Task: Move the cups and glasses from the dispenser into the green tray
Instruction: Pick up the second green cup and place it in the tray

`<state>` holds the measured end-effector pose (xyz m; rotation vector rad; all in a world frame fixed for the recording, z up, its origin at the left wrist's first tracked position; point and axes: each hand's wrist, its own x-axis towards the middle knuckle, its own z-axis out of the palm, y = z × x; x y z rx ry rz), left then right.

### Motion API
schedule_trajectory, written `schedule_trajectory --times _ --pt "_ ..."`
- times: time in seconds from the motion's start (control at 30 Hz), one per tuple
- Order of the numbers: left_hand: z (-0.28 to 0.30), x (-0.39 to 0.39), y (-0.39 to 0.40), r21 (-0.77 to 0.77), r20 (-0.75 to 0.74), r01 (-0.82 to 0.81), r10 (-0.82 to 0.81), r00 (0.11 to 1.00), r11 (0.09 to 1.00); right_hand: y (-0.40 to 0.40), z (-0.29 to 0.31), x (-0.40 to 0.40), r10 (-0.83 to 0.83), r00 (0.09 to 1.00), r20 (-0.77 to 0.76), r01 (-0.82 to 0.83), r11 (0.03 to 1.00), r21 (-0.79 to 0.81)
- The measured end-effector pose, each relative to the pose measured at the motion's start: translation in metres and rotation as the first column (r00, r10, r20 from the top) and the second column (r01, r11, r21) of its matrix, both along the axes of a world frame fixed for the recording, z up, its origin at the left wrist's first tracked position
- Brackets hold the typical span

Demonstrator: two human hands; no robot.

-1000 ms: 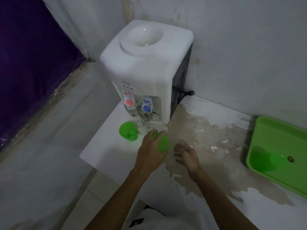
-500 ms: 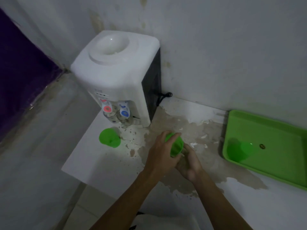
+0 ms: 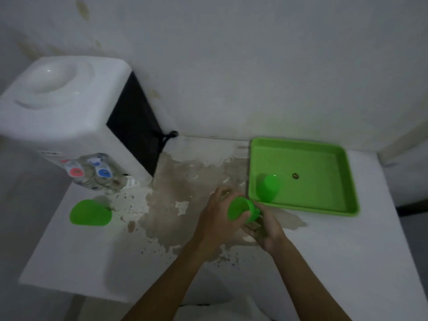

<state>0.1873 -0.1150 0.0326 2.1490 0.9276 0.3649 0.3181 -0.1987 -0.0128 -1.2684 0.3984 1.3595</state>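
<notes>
Both hands hold one small green plastic cup (image 3: 243, 210) between them: the left hand (image 3: 220, 218) wraps its rim side and the right hand (image 3: 266, 230) cups its base, so the grip is closed on the cup, just above the white counter (image 3: 347, 262). The green rectangular plastic tray (image 3: 335, 205) lies just to the right of the grip, with another green cup (image 3: 268, 187) already inside. To do the step well, I think the right hand alone should carry the cup over the near rim and set it beside that one. A third green cup (image 3: 90, 213) waits far to the left, below the white water dispenser (image 3: 69, 117).
</notes>
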Motion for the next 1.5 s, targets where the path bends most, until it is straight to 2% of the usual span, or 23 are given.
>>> schedule_trajectory --times 0.2,0.4,0.53,0.7,0.9,1.2,1.3,1.5 --pt "-0.017 0.050 -0.018 -0.063 0.024 0.063 -0.062 0.998 0.996 -0.046 0.003 0.057 -0.139 0.964 0.226 0.169 0.979 -0.116" --pt "-0.029 0.085 -0.023 -0.151 0.016 0.094 -0.093 0.996 0.984 -0.063 -0.001 0.105 -0.179 0.847 0.500 0.303 0.936 -0.178" --pt "-0.034 0.103 -0.021 -0.202 -0.009 0.069 -0.072 0.997 0.977 -0.059 -0.004 0.133 -0.041 0.676 0.736 0.288 0.933 -0.213" --pt "-0.036 0.113 -0.013 -0.215 -0.038 0.029 -0.038 0.999 0.976 -0.044 -0.003 0.149 0.108 0.377 0.920 0.210 0.957 -0.198" --pt "-0.039 0.111 -0.007 -0.226 -0.039 0.013 -0.022 0.999 0.974 -0.031 -0.015 0.151 0.186 0.204 0.961 0.104 0.972 -0.210" --pt "-0.041 0.099 -0.004 -0.233 -0.068 -0.017 0.001 0.998 0.972 -0.031 -0.041 0.142 0.383 -0.055 0.922 -0.031 0.923 -0.385" --pt "-0.039 0.094 -0.004 -0.231 -0.071 -0.017 0.001 0.997 0.973 -0.031 -0.041 0.141 0.415 -0.101 0.904 -0.060 0.905 -0.422" --pt "-0.036 0.083 -0.008 -0.231 -0.038 -0.016 0.007 0.999 0.973 -0.034 -0.032 0.141 0.471 -0.130 0.873 -0.084 0.872 -0.483"
